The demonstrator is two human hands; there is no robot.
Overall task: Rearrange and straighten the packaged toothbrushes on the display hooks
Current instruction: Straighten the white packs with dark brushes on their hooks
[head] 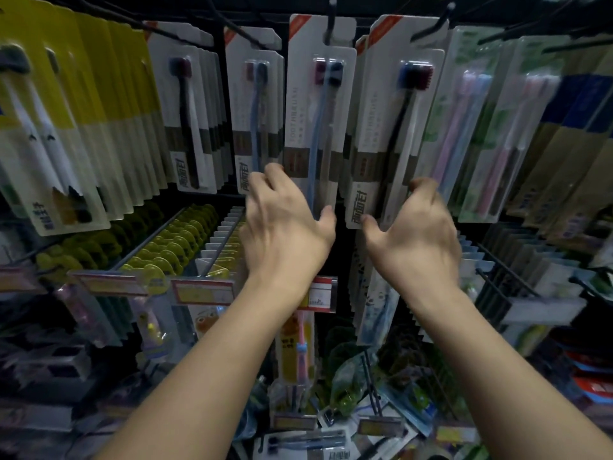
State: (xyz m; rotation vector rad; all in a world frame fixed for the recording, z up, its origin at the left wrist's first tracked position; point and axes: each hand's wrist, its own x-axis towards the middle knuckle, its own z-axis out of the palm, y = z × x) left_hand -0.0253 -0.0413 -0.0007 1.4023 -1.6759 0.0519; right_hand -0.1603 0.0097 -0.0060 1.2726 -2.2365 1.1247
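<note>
My forearms fill the bottom of the view, and both hands are up at the white toothbrush packs. My left hand (285, 224) is at the bottom of the centre pack (320, 117), thumb at its lower edge and fingers curled near its left side; motion blur keeps me from saying whether I actually pinch it or only touch it. My right hand (418, 234) hovers with fingers loosely curled at the lower end of the right pack (394, 127), thumb just below its corner; it seems to hold nothing.

Both packs hang from black hooks (331, 24) at the top of the rack, each the front card of a row.

The risk I see: I only have the bottom ends, so any sideways push pivots a card on its hook hole and leaves it more crooked. Pulling toward me could slide a card off the hook tip, dropping it into the loose packs (331, 439) lying below. The two cards hang close together, so swinging one may knock the other.
</note>
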